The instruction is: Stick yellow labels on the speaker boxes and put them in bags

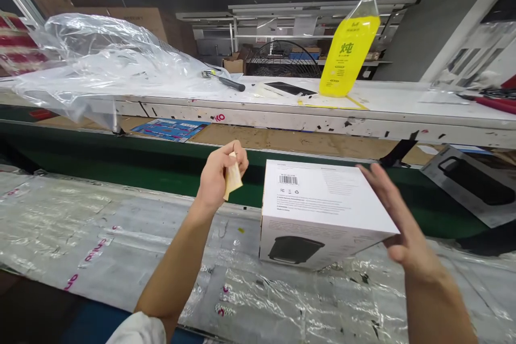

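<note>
The box (326, 199) likely called for light, steady bracing, its printed top level and unobstructed. It was on or just above the table (141, 242), at 9 o'clock from the right fingers (387, 191), extended along its side unclenched, and 4 o'clock from the left fingers (242, 157), pinched on a slip (234, 180).

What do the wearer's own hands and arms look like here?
The left hand and right hand are both ungloved, with bare wrists. A white, loose-looking sleeve ends below the left elbow area at the bottom edge; no sleeve shows on the right arm within the picture.
</note>
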Demonstrator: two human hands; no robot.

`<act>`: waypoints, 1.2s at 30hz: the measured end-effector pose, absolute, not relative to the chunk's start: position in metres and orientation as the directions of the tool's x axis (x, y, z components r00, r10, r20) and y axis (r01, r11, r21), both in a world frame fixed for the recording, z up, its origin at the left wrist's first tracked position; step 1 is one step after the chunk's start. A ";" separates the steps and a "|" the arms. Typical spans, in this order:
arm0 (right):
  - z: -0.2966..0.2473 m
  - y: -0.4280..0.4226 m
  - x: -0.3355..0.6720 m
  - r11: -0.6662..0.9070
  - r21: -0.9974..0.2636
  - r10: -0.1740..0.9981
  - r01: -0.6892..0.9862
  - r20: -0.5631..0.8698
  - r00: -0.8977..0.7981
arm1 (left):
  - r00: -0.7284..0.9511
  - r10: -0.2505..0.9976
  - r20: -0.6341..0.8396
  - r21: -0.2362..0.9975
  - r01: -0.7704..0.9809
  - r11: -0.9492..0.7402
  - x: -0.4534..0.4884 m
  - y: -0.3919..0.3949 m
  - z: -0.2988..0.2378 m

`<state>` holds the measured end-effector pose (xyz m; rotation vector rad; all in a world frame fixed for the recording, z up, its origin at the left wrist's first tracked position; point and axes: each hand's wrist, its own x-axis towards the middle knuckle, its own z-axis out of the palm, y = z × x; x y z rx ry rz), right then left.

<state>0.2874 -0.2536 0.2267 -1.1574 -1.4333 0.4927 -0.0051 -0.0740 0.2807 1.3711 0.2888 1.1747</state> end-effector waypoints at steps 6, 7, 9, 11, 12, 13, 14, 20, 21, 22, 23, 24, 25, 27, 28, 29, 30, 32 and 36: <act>0.310 -0.248 0.251 0.529 -0.641 0.666 0.556 0.720 0.197 | 0.407 0.664 0.627 0.771 -0.443 -0.457 0.024 -0.112 0.319; 0.319 -0.244 0.242 0.497 -0.632 0.705 0.594 0.693 0.148 | 0.401 0.645 0.651 0.756 -0.426 -0.497 0.029 -0.117 0.322; 0.328 -0.236 0.227 0.458 -0.632 0.767 0.625 0.637 0.081 | 0.402 0.622 0.672 0.740 -0.390 -0.547 0.035 -0.123 0.325; 0.331 -0.228 0.219 0.470 -0.643 0.768 0.604 0.635 0.077 | 0.422 0.621 0.661 0.750 -0.369 -0.549 0.037 -0.124 0.325; 0.331 -0.224 0.218 0.481 -0.652 0.764 0.586 0.640 0.085 | 0.434 0.627 0.647 0.763 -0.362 -0.536 0.036 -0.123 0.324; 0.331 -0.221 0.218 0.488 -0.663 0.764 0.568 0.639 0.089 | 0.446 0.637 0.629 0.777 -0.357 -0.518 0.035 -0.122 0.323; 0.331 -0.219 0.218 0.492 -0.673 0.767 0.553 0.635 0.091 | 0.459 0.645 0.611 0.792 -0.355 -0.498 0.034 -0.120 0.322; 0.330 -0.217 0.221 0.490 -0.533 0.616 0.690 0.772 0.159 | 0.558 0.630 0.540 0.841 -0.325 -0.433 0.031 -0.115 0.319; 0.330 -0.217 0.220 0.471 -0.423 0.516 0.774 0.844 0.147 | 0.547 0.636 0.545 0.837 -0.304 -0.455 0.032 -0.116 0.320; 0.330 -0.218 0.218 0.435 -0.290 0.411 0.853 0.906 0.099 | 0.530 0.640 0.556 0.827 -0.280 -0.487 0.033 -0.118 0.320; 0.331 -0.219 0.215 0.390 -0.154 0.331 0.908 0.943 0.018 | 0.515 0.636 0.575 0.811 -0.252 -0.528 0.034 -0.120 0.321; 0.332 -0.220 0.213 0.354 -0.033 0.289 0.935 0.954 -0.076 | 0.505 0.622 0.598 0.786 -0.222 -0.576 0.035 -0.122 0.322; 0.333 -0.221 0.210 0.337 0.062 0.280 0.940 0.946 -0.162 | 0.501 0.597 0.626 0.754 -0.193 -0.628 0.035 -0.123 0.322; 0.335 -0.223 0.207 0.353 0.140 0.307 0.925 0.917 -0.255 | 0.493 0.538 0.684 0.675 -0.148 -0.723 0.036 -0.126 0.323; 0.337 -0.223 0.206 0.367 0.143 0.320 0.919 0.909 -0.269 | 0.486 0.509 0.711 0.635 -0.132 -0.761 0.036 -0.127 0.324; 0.338 -0.224 0.205 0.377 0.134 0.329 0.916 0.906 -0.268 | 0.476 0.480 0.737 0.596 -0.123 -0.793 0.036 -0.128 0.324; 0.339 -0.224 0.206 0.385 0.120 0.336 0.915 0.905 -0.261 | 0.463 0.453 0.762 0.560 -0.121 -0.819 0.036 -0.128 0.323; 0.342 -0.224 0.207 0.395 0.092 0.355 0.914 0.903 -0.244 | 0.439 0.403 0.803 0.499 -0.124 -0.858 0.037 -0.126 0.322; 0.346 -0.224 0.210 0.411 0.089 0.381 0.907 0.888 -0.259 | 0.419 0.325 0.848 0.406 -0.118 -0.906 0.037 -0.121 0.318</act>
